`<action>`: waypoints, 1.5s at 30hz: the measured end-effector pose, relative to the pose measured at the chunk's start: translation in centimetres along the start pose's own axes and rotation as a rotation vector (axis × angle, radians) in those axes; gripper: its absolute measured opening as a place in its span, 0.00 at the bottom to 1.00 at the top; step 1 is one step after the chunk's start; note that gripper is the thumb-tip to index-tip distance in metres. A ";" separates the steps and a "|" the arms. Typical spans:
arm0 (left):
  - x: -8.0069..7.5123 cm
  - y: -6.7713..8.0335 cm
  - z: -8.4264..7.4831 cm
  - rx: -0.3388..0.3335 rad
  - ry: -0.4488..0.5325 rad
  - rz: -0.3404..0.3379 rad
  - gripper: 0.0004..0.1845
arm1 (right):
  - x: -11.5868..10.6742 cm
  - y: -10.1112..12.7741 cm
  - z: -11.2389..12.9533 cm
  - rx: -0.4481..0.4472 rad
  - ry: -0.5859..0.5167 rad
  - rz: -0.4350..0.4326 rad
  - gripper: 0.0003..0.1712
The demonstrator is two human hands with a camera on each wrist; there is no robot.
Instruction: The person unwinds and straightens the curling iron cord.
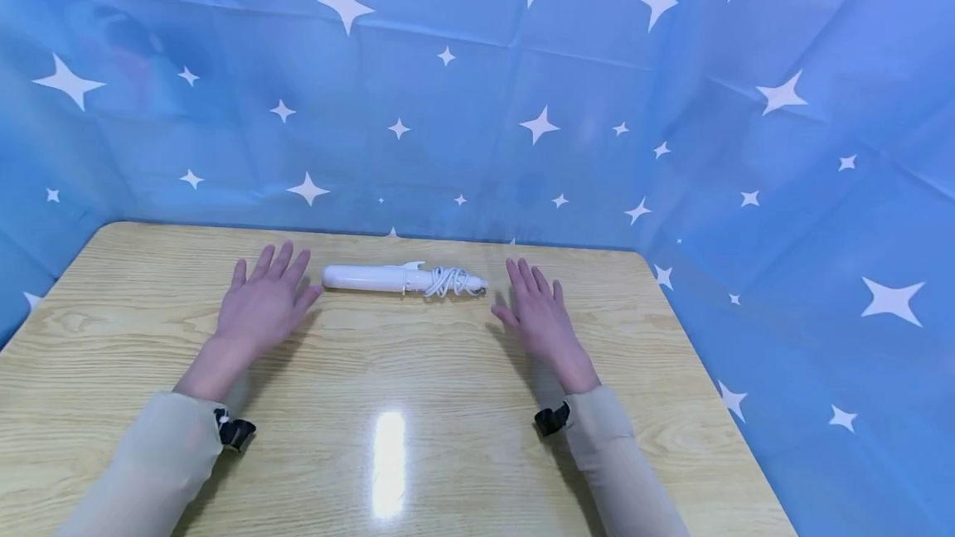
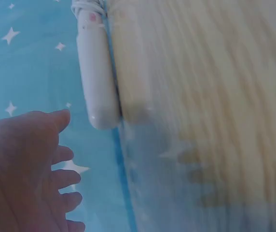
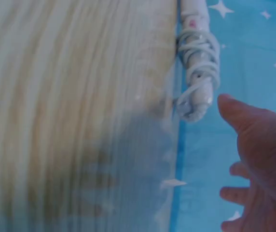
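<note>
Closest to the head camera are two loose, pale cloth sleeves point(image 1: 160, 454), with a black wristband point(image 1: 237, 432) at the left cuff. A smooth, white, tube-shaped wand point(image 1: 366, 278), seemingly hard plastic, lies crosswise between the fingers: its rounded end just beside the thumb of the left hand point(image 1: 261, 305), its tail near the thumb of the right hand point(image 1: 540, 313). Thin white cord point(image 1: 448, 281) is wound round the tail. I'd judge the wand light, stiff and slippery along its bare barrel, the coils apt to slip; the middle, by the small white lever point(image 1: 413, 264), looks the surest hold. Both hands have their fingers extended and spread, gripping nothing. Under the fingers stretches a glossy wood-grain tabletop point(image 1: 418, 355); beyond the fingertips hangs a blue, star-printed backdrop point(image 1: 477, 106). From the head, left thumb and wand almost meet; the left wrist view shows a gap. The right wrist view reveals a pink mark point(image 3: 192, 23) above the coils, indistinct from the head.
</note>
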State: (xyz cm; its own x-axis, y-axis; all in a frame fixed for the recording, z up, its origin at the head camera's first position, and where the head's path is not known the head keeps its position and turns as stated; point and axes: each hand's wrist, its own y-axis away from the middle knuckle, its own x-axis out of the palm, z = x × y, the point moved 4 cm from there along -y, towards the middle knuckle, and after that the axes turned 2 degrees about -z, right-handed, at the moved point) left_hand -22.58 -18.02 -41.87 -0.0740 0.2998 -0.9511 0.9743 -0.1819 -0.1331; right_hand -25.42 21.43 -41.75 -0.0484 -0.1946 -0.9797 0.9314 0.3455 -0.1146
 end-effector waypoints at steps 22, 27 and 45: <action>4.0 -3.6 2.6 0.008 0.522 0.089 0.39 | 3.7 -3.0 -3.8 0.042 -0.531 0.047 0.39; 4.2 -3.9 2.8 0.002 0.557 0.082 0.39 | 4.0 -3.5 -3.6 0.031 -0.551 0.036 0.39; 4.5 -5.0 2.1 0.030 0.581 0.102 0.37 | 5.4 -4.7 -2.6 0.019 -0.639 0.017 0.38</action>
State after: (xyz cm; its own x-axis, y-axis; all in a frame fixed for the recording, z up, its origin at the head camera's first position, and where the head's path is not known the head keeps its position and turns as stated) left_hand -28.26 -17.67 -46.08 0.1569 0.7415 -0.6524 0.9632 -0.2608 -0.0647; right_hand -31.02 21.15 -46.89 0.1859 -0.7005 -0.6890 0.9367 0.3381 -0.0910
